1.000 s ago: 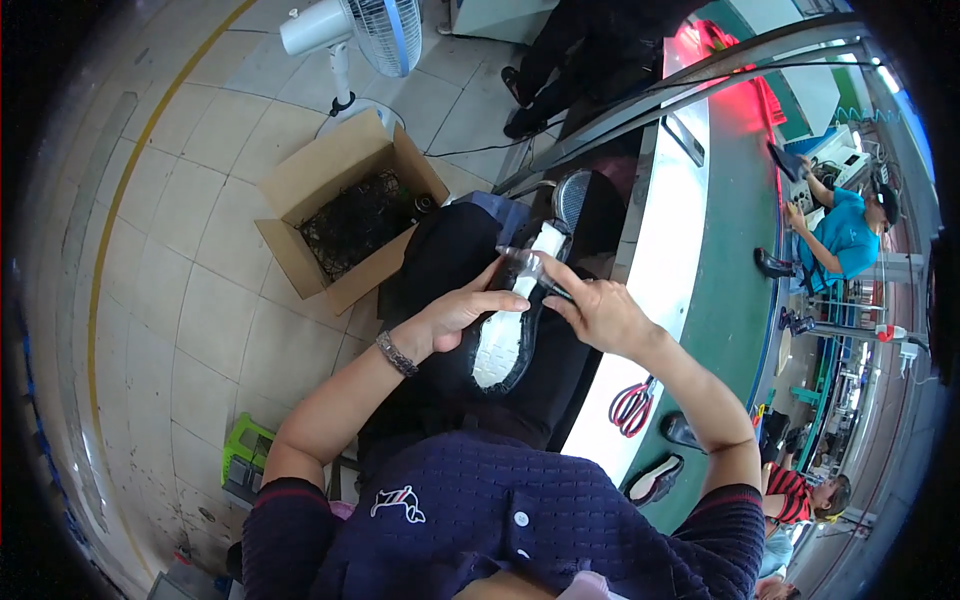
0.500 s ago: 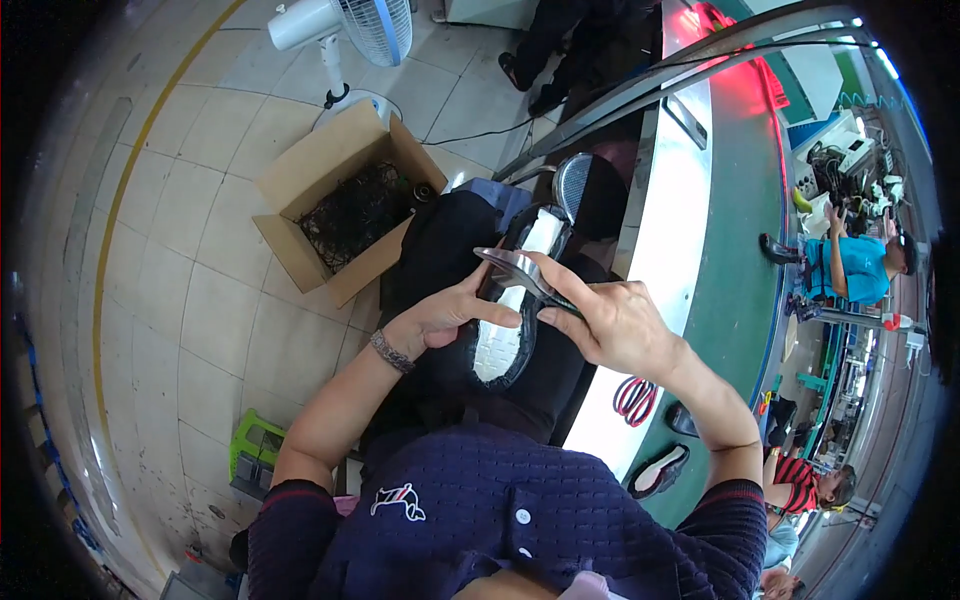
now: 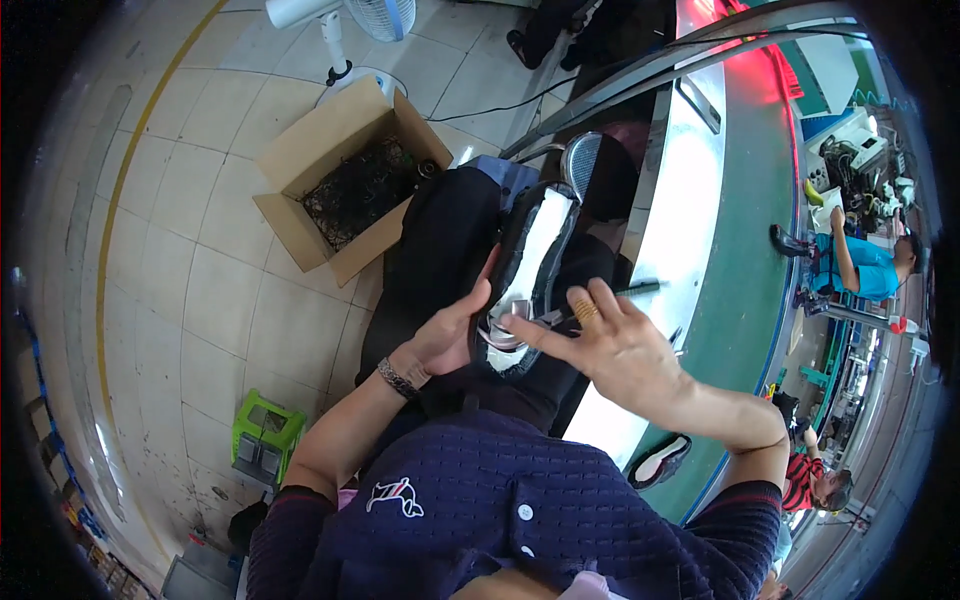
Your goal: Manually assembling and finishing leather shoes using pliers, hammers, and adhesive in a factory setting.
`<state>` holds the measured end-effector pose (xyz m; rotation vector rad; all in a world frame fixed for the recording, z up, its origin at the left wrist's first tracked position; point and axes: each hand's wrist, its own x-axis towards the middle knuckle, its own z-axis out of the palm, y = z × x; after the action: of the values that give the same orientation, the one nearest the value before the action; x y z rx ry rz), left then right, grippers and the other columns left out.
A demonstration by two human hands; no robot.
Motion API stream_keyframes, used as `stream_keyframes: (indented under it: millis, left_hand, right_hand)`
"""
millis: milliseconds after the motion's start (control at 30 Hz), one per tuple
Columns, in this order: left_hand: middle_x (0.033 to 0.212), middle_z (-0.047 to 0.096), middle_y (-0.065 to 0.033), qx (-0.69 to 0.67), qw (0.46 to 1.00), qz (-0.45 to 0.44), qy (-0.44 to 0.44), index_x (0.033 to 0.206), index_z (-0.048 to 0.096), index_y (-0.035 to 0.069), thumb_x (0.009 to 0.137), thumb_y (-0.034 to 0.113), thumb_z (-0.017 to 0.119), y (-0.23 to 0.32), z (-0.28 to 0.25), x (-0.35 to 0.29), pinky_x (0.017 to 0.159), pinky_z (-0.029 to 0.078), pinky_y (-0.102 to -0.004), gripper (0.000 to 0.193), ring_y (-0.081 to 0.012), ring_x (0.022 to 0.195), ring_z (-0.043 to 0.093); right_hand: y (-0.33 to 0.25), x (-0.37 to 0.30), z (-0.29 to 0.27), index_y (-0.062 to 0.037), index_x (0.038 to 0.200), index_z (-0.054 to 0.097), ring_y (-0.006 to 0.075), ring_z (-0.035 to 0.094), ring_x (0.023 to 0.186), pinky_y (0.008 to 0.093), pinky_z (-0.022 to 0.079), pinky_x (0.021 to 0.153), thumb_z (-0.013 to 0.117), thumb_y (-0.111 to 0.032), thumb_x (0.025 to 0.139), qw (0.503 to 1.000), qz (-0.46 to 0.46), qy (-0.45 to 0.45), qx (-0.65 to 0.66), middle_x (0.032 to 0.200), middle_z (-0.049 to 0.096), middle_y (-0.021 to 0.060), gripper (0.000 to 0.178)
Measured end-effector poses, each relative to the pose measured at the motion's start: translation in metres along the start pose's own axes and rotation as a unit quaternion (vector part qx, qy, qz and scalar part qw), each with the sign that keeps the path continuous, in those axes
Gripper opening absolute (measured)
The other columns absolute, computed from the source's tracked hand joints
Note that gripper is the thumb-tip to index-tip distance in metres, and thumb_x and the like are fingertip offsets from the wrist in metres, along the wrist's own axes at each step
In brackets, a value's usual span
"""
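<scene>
Have a black shoe with a long white underside (image 3: 547,240) bottom-up on the dark-trousered lap (image 3: 437,235), near end toward the body. Working that near end with a shiny metal hand tool on a slim dark handle (image 3: 519,311); can't tell if pressed on or just above.

Holding the shoe's left edge in the left hand (image 3: 448,335), grip narrow around the side, fingers mostly hidden. Holding the tool in the right hand (image 3: 630,355), grip narrow but apparently loose, with forefinger out by the tool head.

To do it well, probably: brace the shoe firmly against the lap to stop rocking. Set the tool head flat, not on its edge, to avoid marking the white. Work evenly round the black margin in short, overlapping passes. Go slower at the end curve, likely the easiest spot to slip. Clear left fingers from the tool's path.

Mind the long white surface (image 3: 685,225) at right; leave swing room for the handle.
</scene>
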<state>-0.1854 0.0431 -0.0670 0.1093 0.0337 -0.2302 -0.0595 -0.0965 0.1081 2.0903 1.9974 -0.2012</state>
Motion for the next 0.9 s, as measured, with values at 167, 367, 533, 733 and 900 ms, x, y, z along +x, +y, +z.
stream_keyframes:
  millis: [167, 367, 533, 733, 900]
  left_hand:
    - [0.155, 0.022, -0.0054, 0.048, 0.996, 0.015, 0.074, 0.153, 0.005, 0.027, 0.101, 0.036, 0.043, -0.004, 0.011, 0.005, 0.112, 0.029, -0.0378, 0.065, -0.0191, 0.138, 0.030]
    - [0.153, 0.024, -0.0094, 0.158, 0.974, 0.070, 0.144, 0.153, 0.007, 0.017, 0.100, 0.031, 0.047, -0.008, 0.025, 0.007, 0.111, 0.028, -0.0342, 0.068, -0.0186, 0.137, 0.030]
    - [0.148, 0.029, -0.0113, 0.267, 0.945, 0.115, 0.150, 0.153, 0.009, 0.010, 0.098, 0.023, 0.054, -0.009, 0.015, 0.004, 0.109, 0.029, -0.0309, 0.072, -0.0161, 0.133, 0.034]
    - [0.149, 0.028, -0.0089, 0.239, 0.962, 0.015, 0.131, 0.154, 0.004, 0.018, 0.093, 0.016, 0.061, 0.008, 0.016, -0.001, 0.107, 0.032, -0.0304, 0.083, -0.0146, 0.131, 0.035]
    - [0.153, 0.022, -0.0075, 0.224, 0.967, -0.003, 0.121, 0.154, 0.001, 0.027, 0.090, 0.007, 0.061, 0.009, 0.014, 0.004, 0.108, 0.033, -0.0327, 0.090, -0.0176, 0.133, 0.034]
  right_hand:
    - [0.015, -0.005, 0.018, -0.0489, 0.141, 0.036, 0.0141, 0.056, 0.059, 0.0272, 0.051, 0.046, 0.063, -0.004, 0.074, 0.999, 0.006, -0.020, 0.039, 0.074, 0.050, 0.0060, 0.085]
    - [0.033, 0.006, 0.004, -0.0469, 0.137, 0.044, 0.0154, 0.053, 0.047, 0.0292, 0.048, 0.044, 0.067, -0.010, 0.077, 0.995, -0.019, -0.031, 0.097, 0.062, 0.050, 0.0018, 0.074]
    - [0.023, 0.012, -0.033, -0.0302, 0.139, 0.047, 0.0241, 0.058, 0.048, 0.0347, 0.046, 0.044, 0.067, -0.023, 0.085, 0.979, 0.033, 0.011, 0.203, 0.061, 0.060, 0.0065, 0.057]
    - [0.026, 0.024, 0.017, -0.0287, 0.145, 0.035, 0.0274, 0.058, 0.046, 0.0372, 0.045, 0.043, 0.062, -0.027, 0.090, 0.973, 0.070, -0.069, 0.207, 0.058, 0.060, 0.0072, 0.062]
    - [0.012, 0.016, 0.008, -0.0297, 0.149, 0.026, 0.0235, 0.059, 0.046, 0.0350, 0.046, 0.043, 0.060, -0.026, 0.091, 0.982, 0.044, 0.007, 0.183, 0.057, 0.058, 0.0064, 0.067]
